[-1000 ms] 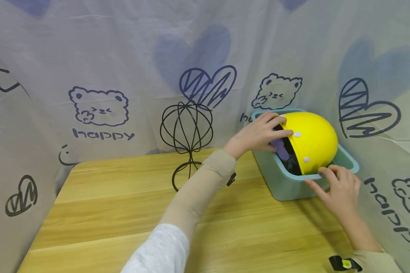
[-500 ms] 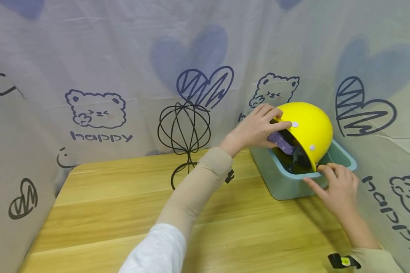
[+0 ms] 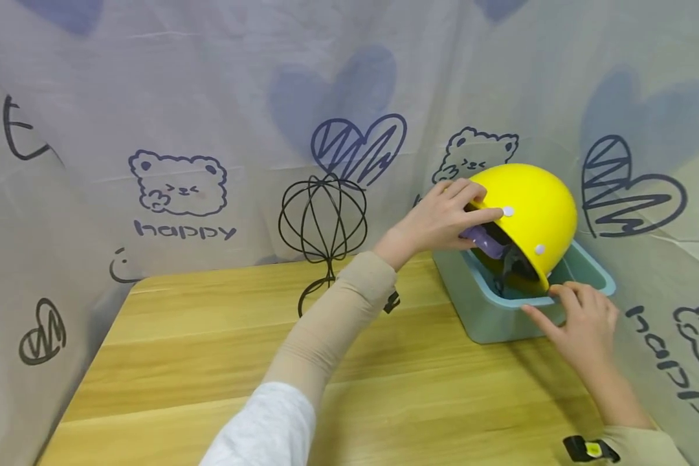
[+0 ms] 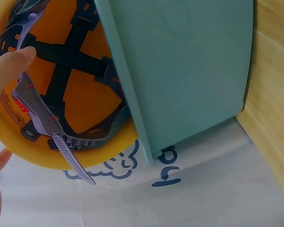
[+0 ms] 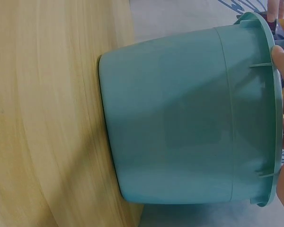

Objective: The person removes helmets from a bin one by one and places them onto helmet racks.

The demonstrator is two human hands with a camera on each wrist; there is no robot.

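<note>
A yellow hard hat [image 3: 530, 200] leans tilted, partly inside a blue-green plastic bin [image 3: 495, 327] at the right of the table in the head view. My left hand [image 3: 443, 217] grips the hat's brim, thumb inside the shell and fingers on the outside. In the left wrist view the hat's black strap harness [image 4: 61, 80] and grey-purple adjusting band [image 4: 40, 109] face the camera. My right hand [image 3: 585, 327] holds the bin's near rim, its thumb outside and its fingertips over the edge by the hat. The bin's floor is mostly hidden by the hat.
A black wire stand with a globe-shaped top [image 3: 329, 266] stands on the wooden table [image 3: 210, 362], left of the bin beyond my left forearm. Printed cloth [image 3: 239, 129] hangs behind the table and along both sides, close to the bin's right.
The hat has risen and tilted up in my left hand, so more of its inside shows. My right hand keeps its place on the bin's rim.
</note>
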